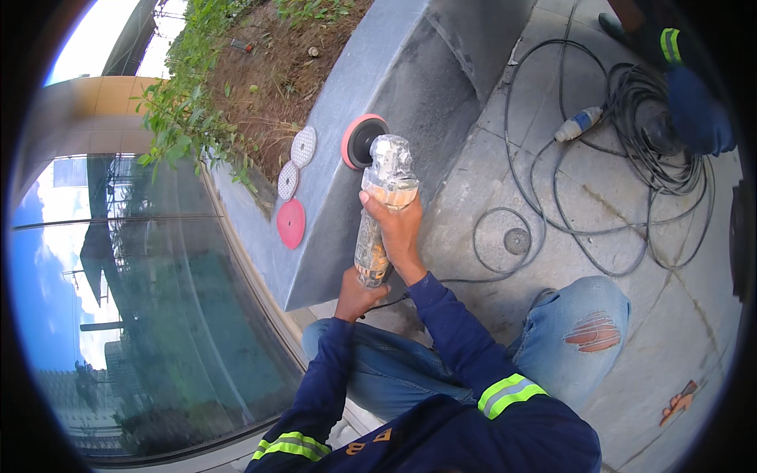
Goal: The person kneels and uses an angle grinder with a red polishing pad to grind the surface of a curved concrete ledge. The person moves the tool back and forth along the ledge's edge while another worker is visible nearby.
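The left hand [361, 296] grips the angle grinder [369, 246] at its rear; the right hand [400, 235] wraps its body. Beyond the fingertips, the red-rimmed pad [364, 143] may kick if tilted against the ledge [325, 201] edge. Cable [676, 183] loops, right of the fingers, could snag. Grey ledge lies ahead, discs [290, 224] left, paved floor [473, 189] right

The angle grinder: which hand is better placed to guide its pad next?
Probably the right hand: it grips the angle grinder nearer the pad, while the left hand holds the rear end.
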The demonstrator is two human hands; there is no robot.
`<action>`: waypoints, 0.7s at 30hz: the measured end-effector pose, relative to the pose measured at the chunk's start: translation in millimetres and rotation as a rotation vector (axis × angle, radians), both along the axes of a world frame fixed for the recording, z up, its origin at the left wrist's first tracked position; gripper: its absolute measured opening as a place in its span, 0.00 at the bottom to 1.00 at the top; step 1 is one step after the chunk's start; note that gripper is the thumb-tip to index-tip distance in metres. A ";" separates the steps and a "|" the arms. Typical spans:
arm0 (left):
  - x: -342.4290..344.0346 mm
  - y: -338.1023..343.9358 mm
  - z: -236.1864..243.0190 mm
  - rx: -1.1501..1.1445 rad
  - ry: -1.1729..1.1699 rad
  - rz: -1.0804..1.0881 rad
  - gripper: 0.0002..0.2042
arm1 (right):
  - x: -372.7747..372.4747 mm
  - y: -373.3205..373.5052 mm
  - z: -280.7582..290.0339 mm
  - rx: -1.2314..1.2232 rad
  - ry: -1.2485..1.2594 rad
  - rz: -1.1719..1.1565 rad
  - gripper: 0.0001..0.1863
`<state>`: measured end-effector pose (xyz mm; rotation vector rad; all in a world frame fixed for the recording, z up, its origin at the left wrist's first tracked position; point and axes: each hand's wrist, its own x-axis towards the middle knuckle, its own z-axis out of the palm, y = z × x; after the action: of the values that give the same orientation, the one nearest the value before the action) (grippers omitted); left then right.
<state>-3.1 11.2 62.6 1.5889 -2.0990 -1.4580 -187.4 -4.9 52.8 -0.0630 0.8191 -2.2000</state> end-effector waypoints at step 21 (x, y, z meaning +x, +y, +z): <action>-22.7 -4.2 17.3 0.052 0.001 0.018 0.21 | -17.2 -1.7 5.2 -0.010 -0.037 0.043 0.26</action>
<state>-25.8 7.0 80.0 1.6201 -2.0575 -1.5197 -204.6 -6.7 58.0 -0.0447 0.7792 -2.1583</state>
